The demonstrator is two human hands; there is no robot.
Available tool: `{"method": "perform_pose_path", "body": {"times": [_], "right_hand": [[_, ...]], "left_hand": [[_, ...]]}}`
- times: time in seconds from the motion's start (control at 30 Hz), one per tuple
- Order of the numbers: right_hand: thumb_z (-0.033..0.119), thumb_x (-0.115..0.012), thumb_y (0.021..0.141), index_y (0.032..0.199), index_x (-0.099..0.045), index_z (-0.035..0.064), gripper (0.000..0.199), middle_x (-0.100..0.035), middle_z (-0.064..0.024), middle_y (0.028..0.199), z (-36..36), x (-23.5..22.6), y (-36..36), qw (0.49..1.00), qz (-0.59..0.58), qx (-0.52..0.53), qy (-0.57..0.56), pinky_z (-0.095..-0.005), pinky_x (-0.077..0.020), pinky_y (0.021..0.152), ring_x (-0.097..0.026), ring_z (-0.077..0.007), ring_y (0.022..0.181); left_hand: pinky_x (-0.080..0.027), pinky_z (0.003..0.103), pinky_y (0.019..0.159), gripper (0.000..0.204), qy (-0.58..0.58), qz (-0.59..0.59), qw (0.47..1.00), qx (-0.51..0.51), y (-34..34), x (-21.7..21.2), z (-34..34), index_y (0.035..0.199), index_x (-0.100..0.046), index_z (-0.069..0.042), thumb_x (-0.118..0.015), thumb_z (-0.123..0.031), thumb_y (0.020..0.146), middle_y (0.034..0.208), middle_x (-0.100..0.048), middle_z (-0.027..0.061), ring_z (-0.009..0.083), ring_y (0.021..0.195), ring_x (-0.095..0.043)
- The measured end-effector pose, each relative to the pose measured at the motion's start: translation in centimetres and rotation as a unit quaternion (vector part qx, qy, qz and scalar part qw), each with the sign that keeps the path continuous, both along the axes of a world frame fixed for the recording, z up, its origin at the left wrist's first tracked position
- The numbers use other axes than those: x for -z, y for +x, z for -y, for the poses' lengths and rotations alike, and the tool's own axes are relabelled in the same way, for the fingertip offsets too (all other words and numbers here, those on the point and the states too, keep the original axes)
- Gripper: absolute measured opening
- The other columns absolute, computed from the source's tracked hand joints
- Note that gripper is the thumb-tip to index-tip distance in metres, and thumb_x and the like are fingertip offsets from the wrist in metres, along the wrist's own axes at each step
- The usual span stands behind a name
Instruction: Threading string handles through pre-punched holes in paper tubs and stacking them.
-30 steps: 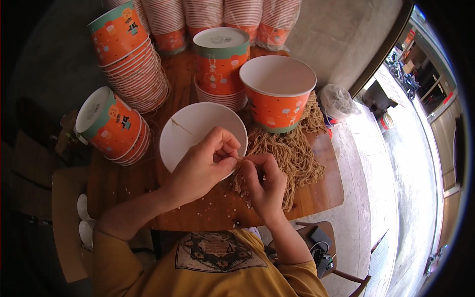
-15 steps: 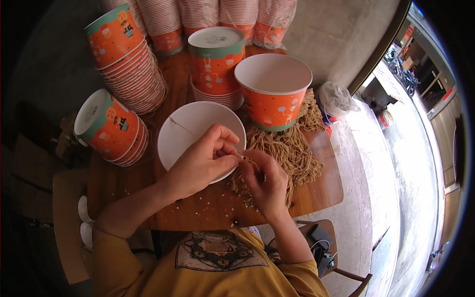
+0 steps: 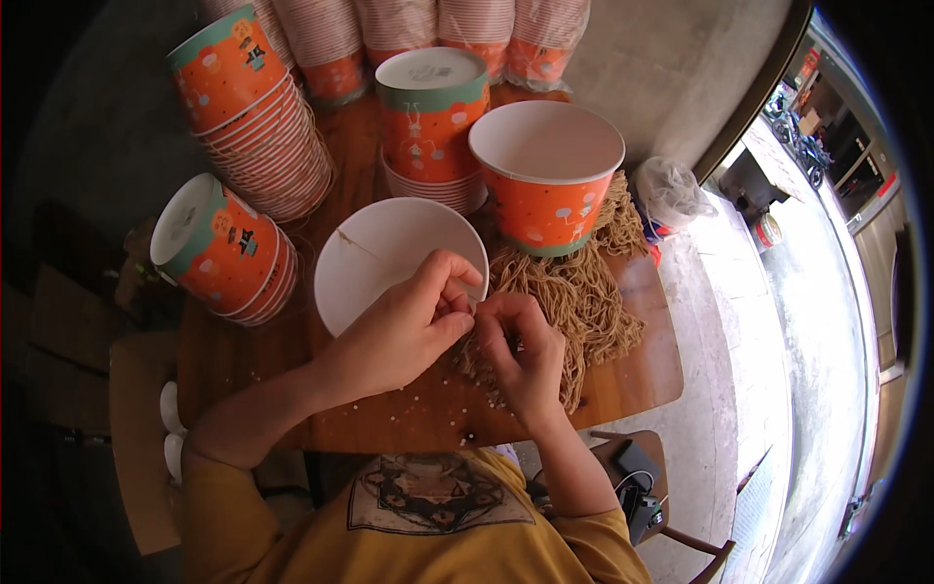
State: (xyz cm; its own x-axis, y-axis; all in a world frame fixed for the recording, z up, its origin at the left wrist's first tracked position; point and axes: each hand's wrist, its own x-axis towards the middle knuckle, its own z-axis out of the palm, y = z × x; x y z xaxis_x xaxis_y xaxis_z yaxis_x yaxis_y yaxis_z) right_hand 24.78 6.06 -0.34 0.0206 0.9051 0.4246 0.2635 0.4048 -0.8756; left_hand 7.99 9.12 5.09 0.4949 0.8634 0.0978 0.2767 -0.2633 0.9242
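Observation:
A white-lined paper bucket [image 3: 375, 243] stands open on the wooden table in front of me, a thin strand of twine [image 3: 358, 243] lying inside it. At the bucket's near right rim my two hands meet fingertip to fingertip. My left hand [image 3: 413, 316] lies across the near rim, thumb and fingers pinched. My right hand [image 3: 525, 355] is pinched just right of it, over the edge of a heap of tan twine [image 3: 584, 307]. What sits between the fingertips is too small to make out.
An orange paper bucket [image 3: 545, 209] stands upright on the twine. Behind are an upturned stack [image 3: 433, 127], a tall leaning stack [image 3: 253, 107] and a shorter stack [image 3: 224, 253] at left. Wrapped stacks [image 3: 404, 24] line the wall. Small pale bits dot the table [image 3: 623, 384]. A chair [image 3: 671, 496] stands at right.
The view has shifted slightly. My fingertips have moved a little apart, with the right thumb and forefinger making a rounder pinch. The buckets and twine heap stay in place.

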Motion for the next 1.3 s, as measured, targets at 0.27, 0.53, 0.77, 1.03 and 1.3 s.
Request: {"method": "perform_pose_path", "body": {"times": [0.27, 0.53, 0.77, 1.03, 1.3], "right_hand": [[0.0, -0.064, 0.089, 0.098, -0.059, 0.0025, 0.011, -0.063, -0.003, 0.077, -0.1, 0.8, 0.0, 1.0, -0.011, 0.01, 0.012, -0.0229, -0.0473, 0.061, -0.057, -0.0081, 0.065], [-0.001, -0.06, 0.09, 0.096, -0.059, 0.0014, 0.007, -0.064, -0.0003, 0.078, 0.1, 1.2, -0.3, 1.0, -0.019, 0.003, -0.011, -0.0208, -0.0474, 0.064, -0.057, -0.0037, 0.069], [0.0, -0.062, 0.087, 0.099, -0.059, 0.0041, 0.013, -0.058, -0.0037, 0.069, 0.2, 1.3, -0.3, 0.999, -0.027, 0.011, 0.016, -0.0244, -0.0445, 0.054, -0.053, -0.0085, 0.058], [0.002, -0.064, 0.087, 0.103, -0.06, 0.0034, 0.017, -0.057, -0.0021, 0.069, 0.6, 0.9, -0.1, 0.995, -0.097, -0.029, 0.001, -0.0241, -0.0439, 0.056, -0.052, -0.0074, 0.059], [0.004, -0.074, 0.077, 0.097, -0.063, 0.007, 0.023, -0.062, -0.0053, 0.072, 0.5, -0.9, 0.2, 0.979, 0.141, 0.022, 0.148, -0.0337, -0.0465, 0.052, -0.057, -0.0228, 0.058]], "left_hand": [[-0.049, 0.029, 0.078, 0.009, 0.083, -0.115, 0.99, 0.003, -1.0, -0.6, 0.4, 0.103, -0.053, -0.001, -0.055, -0.004, 0.095, 0.093, -0.054, 0.005, 0.0126, 0.084, -0.057], [-0.047, 0.036, 0.074, 0.004, 0.077, -0.105, 0.991, 0.012, -1.5, -0.9, 0.1, 0.091, -0.054, -0.002, -0.056, -0.001, 0.088, 0.091, -0.056, 0.0117, 0.0257, 0.082, -0.058], [-0.045, 0.025, 0.074, 0.003, -0.012, -0.06, 0.997, 0.037, -1.7, -1.3, -0.1, 0.092, -0.053, -0.003, -0.055, -0.003, 0.089, 0.089, -0.05, -0.0002, 0.0074, 0.082, -0.051], [-0.044, 0.026, 0.072, 0.005, -0.041, -0.006, 0.999, 0.006, -1.7, -0.6, -0.1, 0.089, -0.054, -0.002, -0.057, -0.006, 0.088, 0.088, -0.053, 0.0028, 0.0099, 0.079, -0.051], [-0.045, 0.026, 0.075, 0.005, -0.036, -0.027, 0.999, 0.008, -1.4, -1.1, 0.1, 0.09, -0.053, -0.002, -0.057, -0.006, 0.09, 0.089, -0.053, 0.0034, 0.0108, 0.081, -0.052]]}}
